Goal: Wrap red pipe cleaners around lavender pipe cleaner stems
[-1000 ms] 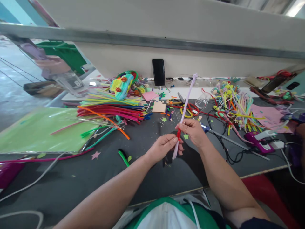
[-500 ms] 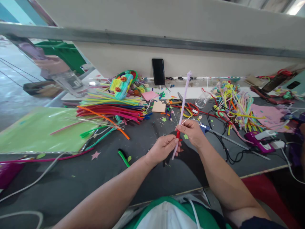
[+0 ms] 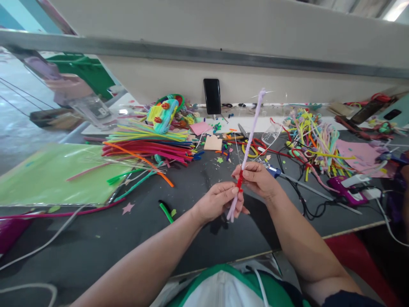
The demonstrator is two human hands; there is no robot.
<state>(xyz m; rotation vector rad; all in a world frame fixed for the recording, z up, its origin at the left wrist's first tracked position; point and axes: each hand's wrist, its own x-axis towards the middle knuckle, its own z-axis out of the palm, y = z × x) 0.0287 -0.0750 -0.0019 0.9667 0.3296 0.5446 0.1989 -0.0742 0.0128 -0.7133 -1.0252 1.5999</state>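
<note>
A long lilac pipe cleaner stem (image 3: 252, 132) slants up and away between my hands, with a red pipe cleaner (image 3: 240, 181) wound around its lower part. My left hand (image 3: 220, 198) is closed on the lower end of the lilac stem, just under the red winding. My right hand (image 3: 257, 177) pinches the stem at the top of the red part. Thin pale wires stick out near the stem's tip and beside my right hand. Below my left fingers the stem's lilac ends poke out over the dark tabletop.
A pile of coloured pipe cleaners (image 3: 153, 147) lies left of centre, beside a green sheet in plastic (image 3: 60, 172). A black phone (image 3: 212, 96) leans on the white panel. Scissors (image 3: 251, 149), a tangled pipe cleaner heap (image 3: 316, 136) and a purple power strip (image 3: 348, 192) lie rightward.
The lilac stem's top has tilted to the right and its lower end has dropped slightly towards me. More of the red winding shows between my hands. Both hands keep their grip.
</note>
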